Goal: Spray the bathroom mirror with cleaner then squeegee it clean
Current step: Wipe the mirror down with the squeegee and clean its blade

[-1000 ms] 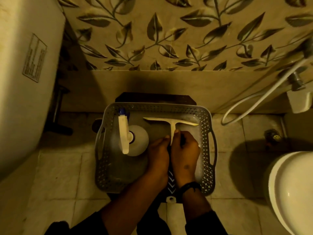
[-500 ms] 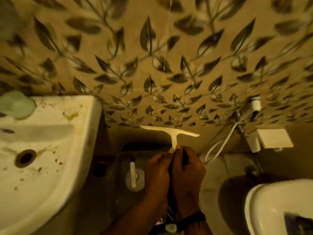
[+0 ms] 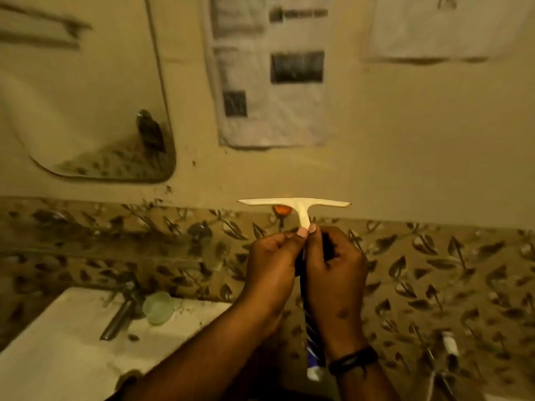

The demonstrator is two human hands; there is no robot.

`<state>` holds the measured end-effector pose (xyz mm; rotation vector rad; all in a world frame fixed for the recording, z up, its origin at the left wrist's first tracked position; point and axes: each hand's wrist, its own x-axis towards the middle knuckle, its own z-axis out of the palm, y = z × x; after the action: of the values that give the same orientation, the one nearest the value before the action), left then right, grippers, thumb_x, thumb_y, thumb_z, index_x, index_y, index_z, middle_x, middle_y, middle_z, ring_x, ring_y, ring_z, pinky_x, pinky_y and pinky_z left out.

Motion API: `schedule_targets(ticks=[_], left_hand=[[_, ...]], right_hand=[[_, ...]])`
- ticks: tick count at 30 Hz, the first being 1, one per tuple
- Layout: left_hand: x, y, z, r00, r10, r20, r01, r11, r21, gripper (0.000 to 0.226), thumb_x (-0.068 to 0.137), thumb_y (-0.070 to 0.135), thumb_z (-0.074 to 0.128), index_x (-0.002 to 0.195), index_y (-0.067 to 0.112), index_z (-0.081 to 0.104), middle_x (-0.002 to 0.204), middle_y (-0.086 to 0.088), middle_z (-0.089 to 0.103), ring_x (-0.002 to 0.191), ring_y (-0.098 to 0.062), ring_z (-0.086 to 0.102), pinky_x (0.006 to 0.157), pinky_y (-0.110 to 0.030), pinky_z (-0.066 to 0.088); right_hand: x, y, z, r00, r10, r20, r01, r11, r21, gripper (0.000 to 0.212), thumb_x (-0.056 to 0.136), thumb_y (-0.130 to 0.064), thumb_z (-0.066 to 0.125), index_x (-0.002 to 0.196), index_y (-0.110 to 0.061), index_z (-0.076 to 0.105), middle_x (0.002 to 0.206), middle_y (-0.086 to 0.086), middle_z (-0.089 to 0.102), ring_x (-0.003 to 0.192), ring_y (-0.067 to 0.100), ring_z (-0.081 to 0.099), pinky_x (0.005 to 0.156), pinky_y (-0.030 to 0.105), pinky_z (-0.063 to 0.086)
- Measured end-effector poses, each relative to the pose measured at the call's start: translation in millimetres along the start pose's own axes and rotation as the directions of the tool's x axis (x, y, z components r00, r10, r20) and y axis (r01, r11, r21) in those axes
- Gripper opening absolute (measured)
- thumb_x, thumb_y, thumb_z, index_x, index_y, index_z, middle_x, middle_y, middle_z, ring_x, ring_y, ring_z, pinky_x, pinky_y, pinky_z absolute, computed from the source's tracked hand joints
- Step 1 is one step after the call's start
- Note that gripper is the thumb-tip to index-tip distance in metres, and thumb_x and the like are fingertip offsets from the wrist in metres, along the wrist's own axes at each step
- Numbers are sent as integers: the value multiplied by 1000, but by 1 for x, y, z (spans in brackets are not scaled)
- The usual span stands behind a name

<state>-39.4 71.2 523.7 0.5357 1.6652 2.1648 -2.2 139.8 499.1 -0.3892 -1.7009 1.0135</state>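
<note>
A pale T-shaped squeegee (image 3: 295, 204) is held upright in front of the wall, its blade level at the top. My left hand (image 3: 273, 263) and my right hand (image 3: 333, 269) both grip its handle, thumbs pressed together just below the neck. The lower handle, dark with blue and white stripes, hangs down between my wrists. The bathroom mirror (image 3: 84, 91) hangs on the wall at the upper left, well left of the squeegee, its lower part speckled. The spray bottle is out of view.
A white washbasin (image 3: 58, 348) with a metal tap (image 3: 121, 311) and a green soap (image 3: 157, 308) sits at the lower left under the mirror. A printed cloth (image 3: 269, 70) hangs on the wall above the squeegee. Leaf-patterned tiles (image 3: 434, 270) run across the wall.
Both hands lifted the squeegee out of the grey basket on the floor and raised it up to wall height. My view swung up from floor to mirror; basket and spray bottle left the frame.
</note>
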Motion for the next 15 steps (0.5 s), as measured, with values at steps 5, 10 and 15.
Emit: schedule_targets(ticks=[5, 10, 15], left_hand=[[11, 70, -38, 990, 142, 7, -142, 990, 22, 28, 99, 25, 56, 98, 5, 76, 91, -9, 77, 89, -21, 75, 80, -31, 58], [24, 136, -94, 963, 266, 43, -267, 964, 5, 28, 99, 24, 56, 96, 5, 76, 91, -10, 77, 90, -20, 75, 81, -31, 58], [48, 205, -177, 929, 367, 47, -367, 930, -14, 31, 97, 29, 59, 94, 3, 76, 89, -14, 76, 87, -24, 74, 74, -27, 58]], right_hand=[[30, -59, 42, 990, -138, 37, 136, 990, 43, 25, 96, -38, 50, 89, -24, 69, 66, -13, 66, 63, 3, 64, 49, 18, 48], [46, -123, 97, 960, -273, 64, 272, 962, 35, 24, 97, -37, 48, 91, -25, 68, 70, -12, 67, 66, 4, 65, 53, 14, 47], [55, -197, 174, 897, -439, 54, 440, 898, -16, 24, 95, -36, 47, 85, -26, 67, 63, -11, 64, 61, 5, 62, 49, 22, 46]])
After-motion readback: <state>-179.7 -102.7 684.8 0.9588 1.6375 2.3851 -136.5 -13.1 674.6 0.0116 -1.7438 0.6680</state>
